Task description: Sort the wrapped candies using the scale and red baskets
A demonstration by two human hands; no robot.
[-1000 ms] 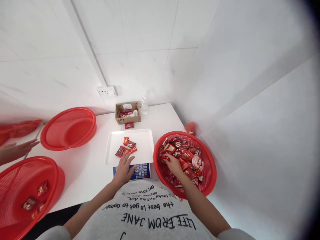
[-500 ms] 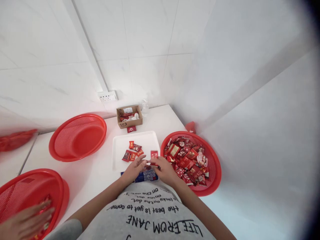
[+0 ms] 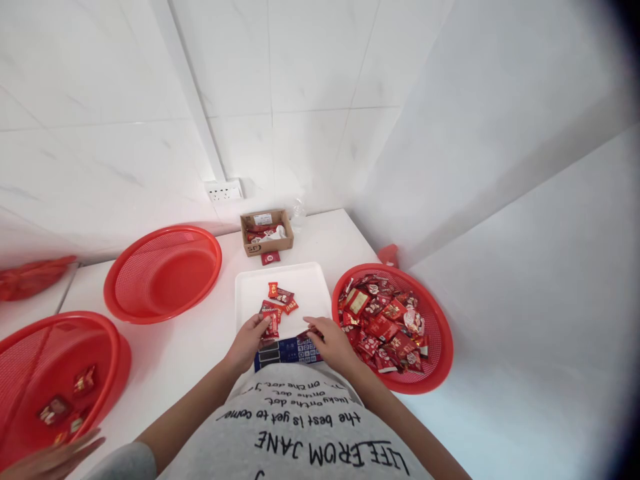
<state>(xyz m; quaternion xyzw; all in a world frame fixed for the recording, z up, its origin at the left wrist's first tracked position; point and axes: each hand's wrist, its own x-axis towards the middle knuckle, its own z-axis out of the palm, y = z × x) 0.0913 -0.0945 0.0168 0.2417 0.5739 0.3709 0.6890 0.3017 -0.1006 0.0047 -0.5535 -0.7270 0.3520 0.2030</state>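
Note:
My left hand (image 3: 246, 345) pinches a red wrapped candy packet (image 3: 271, 327) over the near left edge of the white tray (image 3: 311, 283). Several small red and brown packets (image 3: 284, 295) lie in a loose group on the tray, just beyond that hand. My right hand (image 3: 331, 343) is at the tray's near right edge, with curled fingers around dark red packets (image 3: 304, 335) that are mostly hidden. Below the tray shows the blue keypad of a scale (image 3: 295, 351), partly covered by the tray and my hands.
At right stands a red basket (image 3: 447, 333) full of packets. Another red basket (image 3: 213, 267) is at back left; a third (image 3: 117, 360) at near left holds several packets, with another person's hand (image 3: 60, 460) at its rim. A cardboard box (image 3: 273, 246) stands behind the tray.
The packet raised in my right hand is gone from there, and my left hand now holds one. My hands have moved apart. The other person's hand has drawn down and back from the left basket.

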